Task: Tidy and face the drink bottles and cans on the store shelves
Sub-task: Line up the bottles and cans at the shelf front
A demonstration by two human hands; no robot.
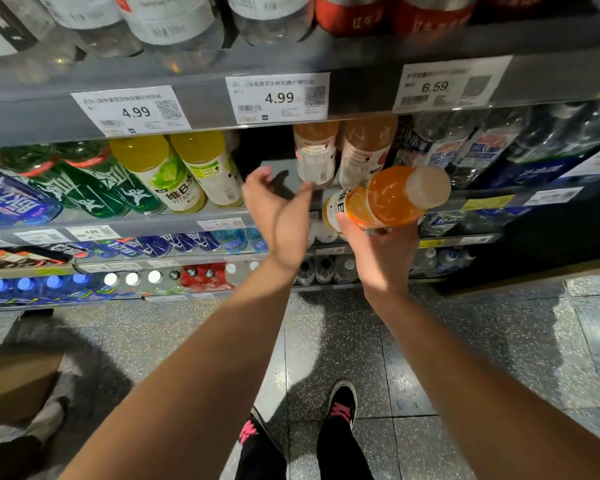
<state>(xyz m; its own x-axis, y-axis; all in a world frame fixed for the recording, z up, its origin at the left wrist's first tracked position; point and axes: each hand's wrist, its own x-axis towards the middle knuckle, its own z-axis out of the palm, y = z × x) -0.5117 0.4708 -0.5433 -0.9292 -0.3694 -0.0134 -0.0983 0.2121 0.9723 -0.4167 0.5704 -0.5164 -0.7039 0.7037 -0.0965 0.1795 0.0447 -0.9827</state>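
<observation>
My right hand point(378, 247) grips an orange drink bottle point(388, 197) from below, tilted with its pale cap pointing up and right, in front of the shelf. My left hand point(278, 206) hovers with relaxed, slightly curved fingers at a dark gap in the shelf row, its fingertips near the base of an orange bottle point(315, 154) standing on the shelf. A second orange bottle point(366, 150) stands beside that one. Two yellow bottles point(177, 168) lean to the left of the gap.
Green bottles point(94, 181) and blue ones point(11, 199) fill the shelf's left side, clear blue-labelled bottles point(465, 147) its right. Price tags point(279, 98) line the shelf edge above. Lower shelves hold more bottles. A cardboard box point(11, 382) sits on the floor at left.
</observation>
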